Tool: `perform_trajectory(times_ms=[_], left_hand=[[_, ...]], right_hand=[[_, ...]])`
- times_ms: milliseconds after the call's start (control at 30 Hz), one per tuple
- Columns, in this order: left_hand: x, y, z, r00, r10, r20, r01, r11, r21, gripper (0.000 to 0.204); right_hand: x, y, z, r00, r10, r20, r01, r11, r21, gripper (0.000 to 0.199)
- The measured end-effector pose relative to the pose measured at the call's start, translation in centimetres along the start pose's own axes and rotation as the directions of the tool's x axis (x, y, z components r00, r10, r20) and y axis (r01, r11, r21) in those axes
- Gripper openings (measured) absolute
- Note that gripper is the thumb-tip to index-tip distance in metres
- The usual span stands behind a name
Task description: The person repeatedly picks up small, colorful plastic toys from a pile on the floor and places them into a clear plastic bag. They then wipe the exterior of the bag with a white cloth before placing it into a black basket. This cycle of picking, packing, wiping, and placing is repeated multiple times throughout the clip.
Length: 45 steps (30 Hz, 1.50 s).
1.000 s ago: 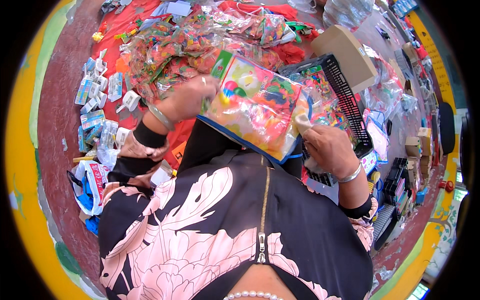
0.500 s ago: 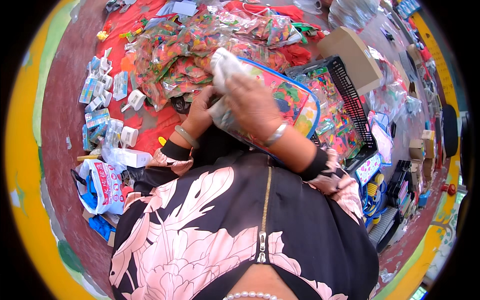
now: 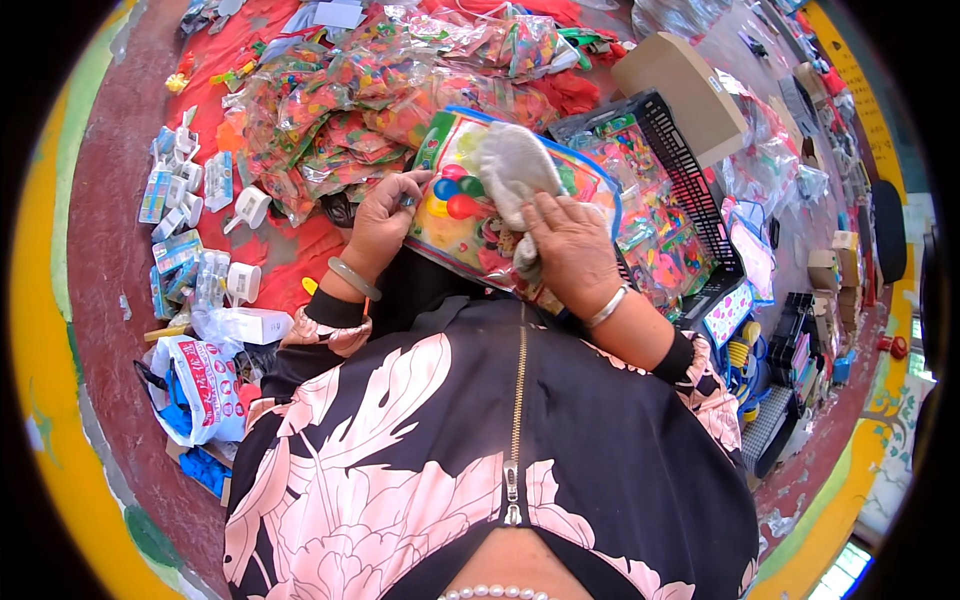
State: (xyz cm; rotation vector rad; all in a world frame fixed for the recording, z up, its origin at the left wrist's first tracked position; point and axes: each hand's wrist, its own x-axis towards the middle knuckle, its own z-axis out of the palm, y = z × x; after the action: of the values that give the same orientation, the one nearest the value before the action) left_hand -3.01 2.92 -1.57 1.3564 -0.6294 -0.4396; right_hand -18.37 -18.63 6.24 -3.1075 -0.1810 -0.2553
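Note:
A flat printed bag (image 3: 445, 225) with blue edging and balloon pictures lies tilted over my lap. At its left edge my left hand (image 3: 385, 215) has its thumb and fingers closed, pinching the rim. My right hand (image 3: 575, 250) presses a greyish-white cloth (image 3: 512, 168) onto the bag's face, fingers bent over the cloth's lower part. The cloth hides the middle of the bag.
Beyond the bag is a heap of clear packets (image 3: 350, 125) with colourful pieces, on a red sheet (image 3: 290, 250). At right stands a black crate (image 3: 690, 175) of similar packets, beside a cardboard box (image 3: 680, 95). White gadgets (image 3: 250, 207) and a plastic bag (image 3: 205, 385) lie at left.
My right hand has moved right with the cloth, over the bag's face. The left hand is now apart from the cloth, at the bag's left edge, and more of the print shows.

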Motion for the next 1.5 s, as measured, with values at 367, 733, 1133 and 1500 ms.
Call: perform_trajectory(times_ms=[367, 733, 1133, 1500], left_hand=[[-0.4, 0.6, -0.1, 0.999, -0.030, -0.026, 0.029, 0.999, -0.025, 0.024], [-2.0, 1.0, 0.6, 0.994, -0.071, -0.088, 0.071, 0.997, 0.000, 0.022], [-1.1, 0.4, -0.3, 0.961, -0.118, -0.248, 0.112, 0.993, -0.038, 0.021], [0.6, 2.1, -0.8, 0.934, -0.351, -0.064, 0.342, 0.932, -0.123, 0.031]], right_hand=[[-5.3, 12.4, -1.6, 0.845, 0.535, -0.021, -0.535, 0.845, 0.006, 0.017], [-4.9, 4.5, -3.8, 0.674, 0.438, 0.595, -0.729, 0.264, 0.632, 0.031], [-2.7, 4.8, -4.0, 0.748, 0.453, 0.486, -0.527, -0.042, 0.849, 0.015], [-8.4, 19.1, -15.2, 0.673, 0.705, 0.223, -0.543, 0.266, 0.797, 0.017]])
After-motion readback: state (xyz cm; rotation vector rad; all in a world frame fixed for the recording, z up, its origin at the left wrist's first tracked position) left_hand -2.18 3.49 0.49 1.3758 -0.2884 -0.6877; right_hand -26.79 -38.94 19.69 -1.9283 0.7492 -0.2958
